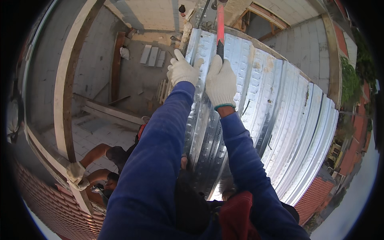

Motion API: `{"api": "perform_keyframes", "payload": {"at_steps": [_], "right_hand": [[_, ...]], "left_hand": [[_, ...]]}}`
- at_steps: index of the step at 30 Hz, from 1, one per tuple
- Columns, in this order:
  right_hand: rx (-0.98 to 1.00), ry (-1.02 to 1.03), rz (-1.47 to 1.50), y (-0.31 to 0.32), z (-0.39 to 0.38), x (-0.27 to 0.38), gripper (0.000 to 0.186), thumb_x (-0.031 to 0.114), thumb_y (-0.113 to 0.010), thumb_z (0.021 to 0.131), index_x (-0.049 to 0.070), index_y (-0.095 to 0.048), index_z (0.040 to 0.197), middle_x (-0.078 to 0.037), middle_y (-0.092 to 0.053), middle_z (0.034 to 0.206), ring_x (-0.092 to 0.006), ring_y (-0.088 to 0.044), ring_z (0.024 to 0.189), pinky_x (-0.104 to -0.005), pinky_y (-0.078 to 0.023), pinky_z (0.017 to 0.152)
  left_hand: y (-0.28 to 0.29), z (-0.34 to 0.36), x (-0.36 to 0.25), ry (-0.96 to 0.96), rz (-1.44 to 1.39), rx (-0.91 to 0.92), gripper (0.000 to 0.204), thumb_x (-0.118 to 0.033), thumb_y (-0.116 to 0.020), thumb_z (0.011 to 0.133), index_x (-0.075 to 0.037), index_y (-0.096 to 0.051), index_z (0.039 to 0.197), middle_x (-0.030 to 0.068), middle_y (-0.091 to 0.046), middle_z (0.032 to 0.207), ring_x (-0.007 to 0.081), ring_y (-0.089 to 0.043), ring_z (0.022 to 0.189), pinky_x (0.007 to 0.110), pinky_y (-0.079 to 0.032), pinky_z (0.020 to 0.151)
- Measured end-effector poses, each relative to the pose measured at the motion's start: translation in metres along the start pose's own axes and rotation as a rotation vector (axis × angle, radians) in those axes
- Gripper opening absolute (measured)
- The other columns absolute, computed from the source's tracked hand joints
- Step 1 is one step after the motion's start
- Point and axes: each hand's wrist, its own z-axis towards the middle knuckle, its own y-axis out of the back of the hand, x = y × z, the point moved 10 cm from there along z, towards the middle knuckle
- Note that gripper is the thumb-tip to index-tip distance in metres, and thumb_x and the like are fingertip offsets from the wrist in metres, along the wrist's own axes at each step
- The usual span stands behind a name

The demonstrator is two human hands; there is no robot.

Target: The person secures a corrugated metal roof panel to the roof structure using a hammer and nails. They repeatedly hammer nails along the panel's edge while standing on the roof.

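Observation:
My right hand (221, 82), in a white knitted work glove, is closed on the black grip of a hammer (220, 26). Its red shaft points away from me, and the metal head is partly cut off at the top edge. To its left, my left hand (184, 70), gloved alike, has its fingers apart and holds nothing. It is over the left edge of the ribbed metal decking (264, 92); whether it touches the sheet I cannot tell.
The decking's left side drops to a lower room, where grey blocks (153, 56) lie on the floor. A co-worker's gloved hands (76, 176) grip a wooden beam (66, 88) at the left. Tiled roofs (316, 194) and greenery (349, 80) lie beyond the right edge.

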Motion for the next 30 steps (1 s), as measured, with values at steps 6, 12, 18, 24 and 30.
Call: {"api": "perform_keyframes", "payload": {"at_steps": [6, 12, 18, 24, 30], "right_hand": [[0.154, -0.138, 0.021, 0.007, -0.002, -0.051, 0.066, 0.058, -0.047, 0.108, -0.004, -0.068, 0.112, -0.033, -0.073, 0.091, -0.05, -0.073, 0.089, -0.0569, -0.057, 0.081], [-0.12, 0.035, -0.361, 0.137, 0.0, -0.117, 0.06, 0.058, -0.062, 0.1, 0.002, -0.07, 0.119, -0.021, -0.076, 0.093, -0.0422, -0.076, 0.092, -0.0514, -0.058, 0.083], [-0.172, -0.234, -0.468, 0.191, -0.054, -0.236, 0.05, 0.051, -0.067, 0.097, 0.004, -0.07, 0.116, -0.02, -0.076, 0.094, -0.0416, -0.076, 0.089, -0.0529, -0.057, 0.081], [-0.358, 0.054, -0.487, 0.155, -0.083, -0.217, 0.04, 0.042, -0.076, 0.091, 0.008, -0.073, 0.111, -0.018, -0.073, 0.086, -0.039, -0.072, 0.089, -0.0494, -0.056, 0.083], [0.038, -0.184, -0.342, 0.075, -0.032, -0.248, 0.037, 0.042, -0.071, 0.091, 0.009, -0.081, 0.105, -0.021, -0.078, 0.101, -0.0402, -0.074, 0.1, -0.0492, -0.058, 0.091]], "left_hand": [[-0.009, -0.006, -0.015, -0.027, 0.02, 0.044, 0.107, -0.071, -0.069, 0.09, -0.006, -0.029, 0.164, 0.0241, -0.056, 0.146, 0.0424, -0.061, 0.13, 0.055, -0.053, 0.104], [0.001, -0.01, -0.005, -0.028, -0.013, -0.086, 0.099, -0.073, -0.075, 0.085, -0.006, -0.039, 0.149, 0.0235, -0.058, 0.139, 0.0426, -0.062, 0.127, 0.058, -0.056, 0.096], [-0.009, -0.017, -0.012, -0.063, 0.029, -0.083, 0.111, -0.073, -0.072, 0.087, -0.007, -0.027, 0.163, 0.0242, -0.054, 0.149, 0.0423, -0.059, 0.132, 0.057, -0.055, 0.101], [-0.013, -0.011, -0.003, -0.079, 0.05, -0.028, 0.112, -0.069, -0.072, 0.089, -0.006, -0.022, 0.167, 0.0237, -0.047, 0.157, 0.0411, -0.053, 0.141, 0.055, -0.05, 0.111], [0.012, -0.03, 0.006, -0.354, 0.023, -0.325, 0.087, -0.051, -0.075, 0.089, -0.008, -0.044, 0.158, 0.0219, -0.042, 0.158, 0.0415, -0.046, 0.144, 0.053, -0.041, 0.118]]}}
